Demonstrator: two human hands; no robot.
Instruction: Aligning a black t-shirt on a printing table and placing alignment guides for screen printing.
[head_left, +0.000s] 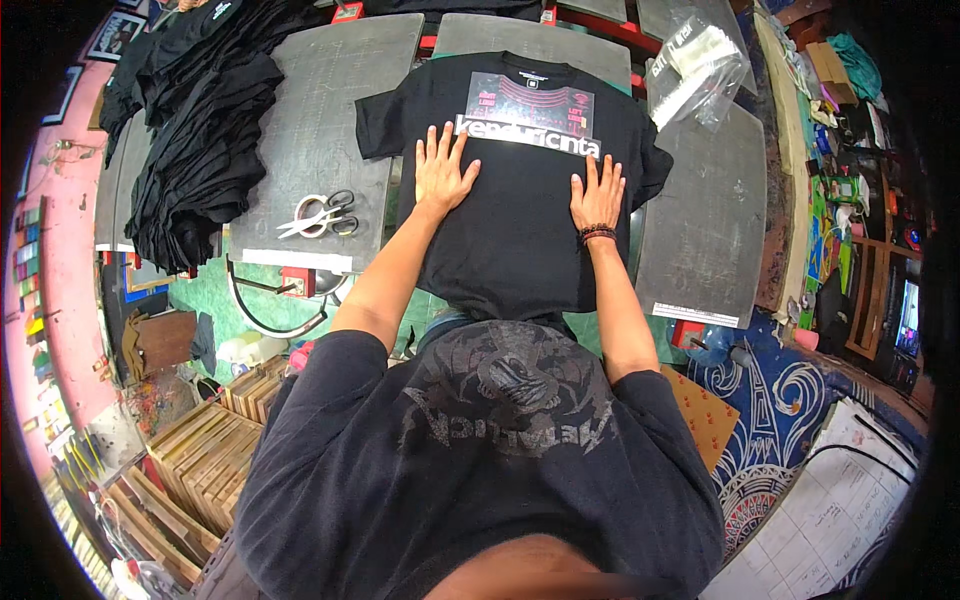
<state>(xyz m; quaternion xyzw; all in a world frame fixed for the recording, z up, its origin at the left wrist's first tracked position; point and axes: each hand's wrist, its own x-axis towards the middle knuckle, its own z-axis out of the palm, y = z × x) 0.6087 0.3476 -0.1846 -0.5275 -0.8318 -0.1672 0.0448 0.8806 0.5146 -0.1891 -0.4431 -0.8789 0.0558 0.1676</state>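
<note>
A black T-shirt (510, 210) lies spread over a grey printing platen, its neckline at the far end and its lower part hanging over the near edge. On its chest rests a transparent film (531, 101) with pink marks, above a strip with large white lettering (525, 137). My left hand (442, 171) lies flat on the shirt, fingers apart, its fingertips at the left end of the strip. My right hand (598, 193), with a beaded bracelet at the wrist, rests flat near the strip's right end. Neither hand grips anything.
Scissors (322, 217) and a tape roll (309, 204) lie on the left platen (315, 135). Farther left is a heap of black shirts (202, 150). Clear plastic bags (701, 71) rest at the far right platen (705, 217). Wooden frames (206, 457) stand below left.
</note>
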